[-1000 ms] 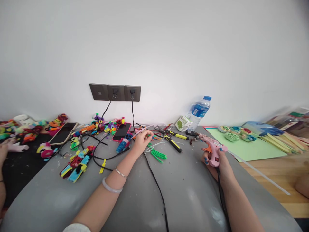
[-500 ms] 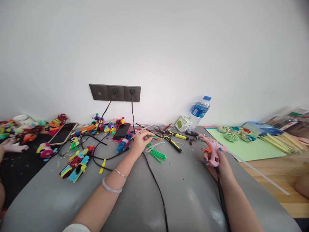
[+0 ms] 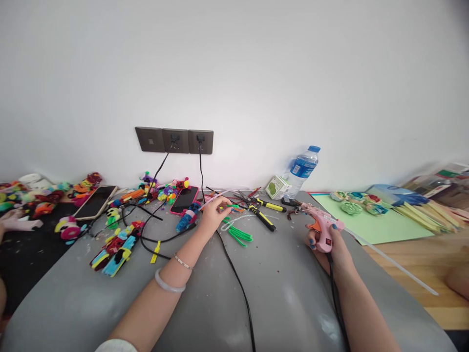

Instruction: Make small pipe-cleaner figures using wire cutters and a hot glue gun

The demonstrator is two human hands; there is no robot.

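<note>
My right hand (image 3: 335,244) is wrapped round a pink hot glue gun (image 3: 324,235) with an orange trigger. A long translucent glue stick (image 3: 395,264) juts from its back, and its nozzle points left. My left hand (image 3: 214,215) is closed in a pinch above the back of the table, with a small green bit at its fingertips that is too small to make out. Just in front of that hand lie bent green pipe cleaners (image 3: 240,234). A blue fuzzy figure (image 3: 186,220) lies beside it on the left. Pliers with yellow-black handles (image 3: 262,217) rest to its right.
Black cables (image 3: 234,274) run from the wall sockets (image 3: 174,141) across the grey table. A water bottle (image 3: 304,168) and small carton (image 3: 277,187) stand by the wall. Fuzzy figures (image 3: 117,249) and phones (image 3: 97,203) lie left; another person's hand (image 3: 20,222) is farther left. Green paper (image 3: 388,229) lies right.
My left hand's fingers have shifted slightly, and the green bit at their tips shows more plainly. My right hand and the glue gun have hardly moved.
</note>
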